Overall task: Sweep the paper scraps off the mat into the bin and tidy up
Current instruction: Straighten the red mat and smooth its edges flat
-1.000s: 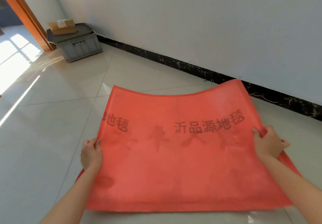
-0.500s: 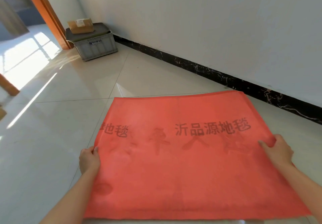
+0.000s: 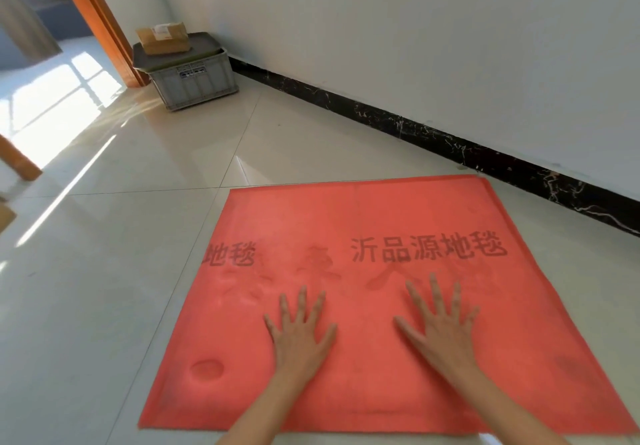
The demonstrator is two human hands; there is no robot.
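One red mat (image 3: pixel 381 209) lies flat on the pale tiled floor (image 3: pixel 104 271) in front of me, its far edge running close beside the black baseboard (image 3: pixel 415 125) at the foot of the white wall (image 3: pixel 415 46) without touching it. Its long axis runs left to right across my view, slightly turned so the far right corner sits nearest the wall. Dark printed characters (image 3: pixel 429 248) cross the mat in one row reading left to right, with a second, fainter set below them that I cannot make out; the leftmost characters are cut by the mat's left edge. There is one round dent (image 3: pixel 206 369) near the near-left corner. I see no paper scraps on the mat. My two hands rest palm down on its near half, side by side and apart: my left hand (image 3: pixel 300 335) and my right hand (image 3: pixel 441 328), both with fingers spread wide and flat, gripping nothing. My forearms run off the bottom edge of the view. Farther off, in the corner by the orange door frame (image 3: pixel 100 21), stands one grey crate (image 3: pixel 194 80) with a dark lid (image 3: pixel 204 50), and one cardboard box (image 3: pixel 162 38) sits on top. At the left edge, a wooden piece (image 3: pixel 17 164) is cut off and I cannot tell what it belongs to.
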